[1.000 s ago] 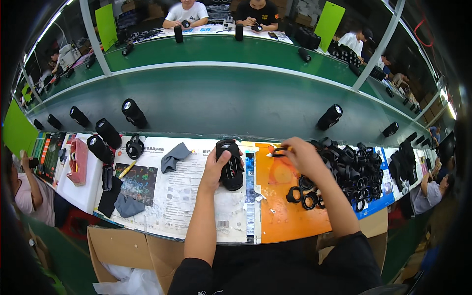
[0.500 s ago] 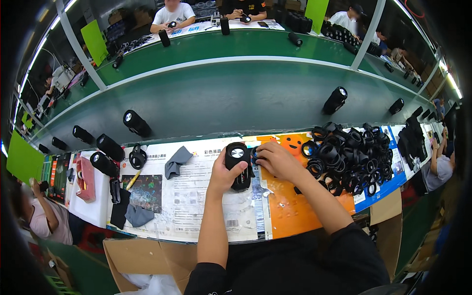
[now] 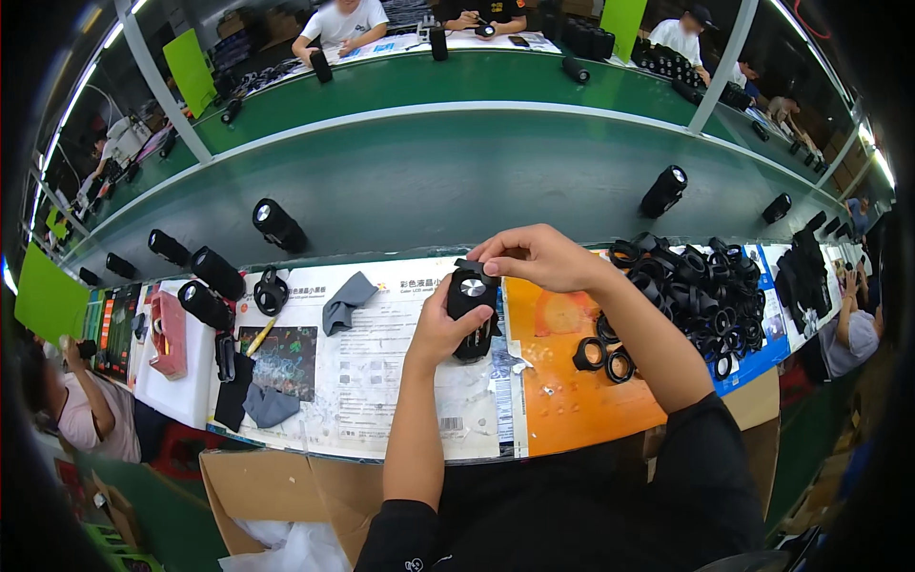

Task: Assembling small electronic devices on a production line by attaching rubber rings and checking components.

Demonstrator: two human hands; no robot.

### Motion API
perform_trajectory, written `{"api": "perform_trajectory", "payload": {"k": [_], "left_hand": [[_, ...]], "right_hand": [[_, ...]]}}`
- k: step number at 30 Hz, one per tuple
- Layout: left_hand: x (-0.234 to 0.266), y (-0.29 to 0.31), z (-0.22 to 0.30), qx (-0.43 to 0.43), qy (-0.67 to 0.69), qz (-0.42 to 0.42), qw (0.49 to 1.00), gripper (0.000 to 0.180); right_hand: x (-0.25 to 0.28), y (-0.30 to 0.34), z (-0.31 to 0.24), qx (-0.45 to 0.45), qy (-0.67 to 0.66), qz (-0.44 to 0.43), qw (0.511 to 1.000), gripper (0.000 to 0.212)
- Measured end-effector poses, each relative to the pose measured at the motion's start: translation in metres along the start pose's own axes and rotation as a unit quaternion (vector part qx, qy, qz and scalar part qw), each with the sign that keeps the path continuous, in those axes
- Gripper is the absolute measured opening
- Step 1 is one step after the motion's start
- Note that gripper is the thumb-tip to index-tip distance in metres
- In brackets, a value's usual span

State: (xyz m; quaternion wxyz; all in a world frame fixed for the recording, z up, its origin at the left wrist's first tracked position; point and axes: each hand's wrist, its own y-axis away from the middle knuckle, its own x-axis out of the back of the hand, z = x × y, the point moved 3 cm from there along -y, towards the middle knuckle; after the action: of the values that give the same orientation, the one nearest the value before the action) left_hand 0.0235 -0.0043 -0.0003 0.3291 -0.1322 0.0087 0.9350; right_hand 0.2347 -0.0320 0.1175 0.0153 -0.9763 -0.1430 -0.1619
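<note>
My left hand (image 3: 440, 329) is wrapped round a black cylindrical speaker (image 3: 462, 305), which stands tilted with its silver-centred round end facing up. The thumb presses on its near side. My right hand (image 3: 541, 255) is closed in a pinch at the speaker's far upper rim. Between its fingertips is a black ring-like part (image 3: 466, 265), touching that rim and partly hidden by the fingers. To the right lies a large heap of black rings (image 3: 681, 296), with a few loose rings (image 3: 591, 354) at its near left side.
Grey cloths (image 3: 349, 303), a yellow pen (image 3: 260, 337) and a pink box (image 3: 170, 334) lie on the left. More black speakers (image 3: 277, 225) stand along the grey-green belt (image 3: 457, 181) beyond the bench. An open carton (image 3: 262, 481) sits below the bench edge. Co-workers sit across and at both sides.
My right hand has moved from beside the speaker, up and over to its far rim, carrying the black ring-like part. My left hand still holds the speaker.
</note>
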Motion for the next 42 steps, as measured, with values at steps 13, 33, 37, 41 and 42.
{"api": "perform_trajectory", "payload": {"k": [13,33,37,41,42], "left_hand": [[-0.003,-0.001,-0.003,-0.054,0.010,-0.005,0.998,0.080],[-0.007,-0.005,-0.002,-0.046,-0.078,0.012,0.996,0.079],[-0.011,-0.005,-0.004,-0.050,-0.104,0.024,0.993,0.080],[-0.009,0.000,-0.015,-0.024,-0.141,0.014,0.990,0.078],[-0.012,0.001,-0.013,-0.078,-0.162,0.034,0.983,0.078]], "right_hand": [[-0.017,0.005,-0.035,0.086,0.287,-0.027,0.954,0.020],[-0.018,0.004,-0.043,0.117,0.339,-0.088,0.929,0.047],[-0.018,-0.023,-0.047,0.166,0.346,-0.041,0.922,0.028],[-0.063,-0.067,-0.024,0.048,0.224,-0.115,0.967,0.054],[-0.073,-0.067,-0.028,-0.020,0.283,-0.161,0.945,0.062]]}}
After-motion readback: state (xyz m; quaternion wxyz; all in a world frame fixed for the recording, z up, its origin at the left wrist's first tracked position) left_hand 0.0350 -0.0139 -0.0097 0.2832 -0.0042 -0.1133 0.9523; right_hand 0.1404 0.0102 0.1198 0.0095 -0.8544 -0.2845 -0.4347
